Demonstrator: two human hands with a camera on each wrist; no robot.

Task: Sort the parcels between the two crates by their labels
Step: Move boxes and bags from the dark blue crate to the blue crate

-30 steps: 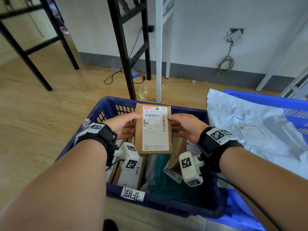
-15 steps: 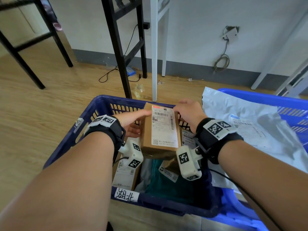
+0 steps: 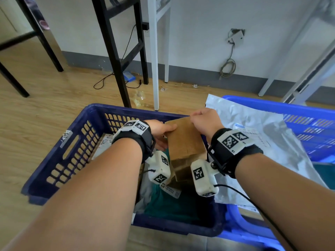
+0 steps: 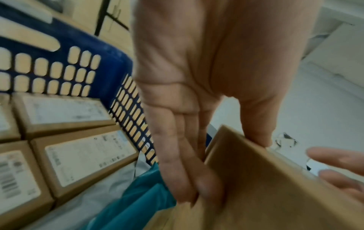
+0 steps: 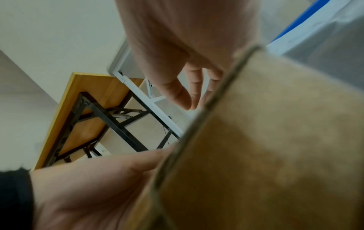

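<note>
I hold a brown cardboard box [image 3: 183, 138] over the dark blue crate [image 3: 126, 109], its plain side up and its label out of sight. My left hand [image 3: 161, 132] pinches its left edge, thumb on top, fingers underneath [image 4: 197, 186]. My right hand [image 3: 201, 118] grips the box's far top corner. The box [image 4: 265, 194] fills the lower right of the left wrist view and much of the right wrist view [image 5: 275, 147]. The light blue crate [image 3: 272, 105] stands to the right, with a grey poly mailer [image 3: 253, 127] lying in it.
Inside the dark crate lie several labelled cardboard boxes [image 4: 84, 155], a teal bag [image 3: 172, 201] and a white bag. Black table legs [image 3: 116, 57] and white legs [image 3: 154, 60] stand just behind the crates. Cables [image 3: 101, 84] lie on the wooden floor.
The box has been turned over: its white label faced up before, now the plain brown side shows. Both hands moved with it toward the crate's far right corner.
</note>
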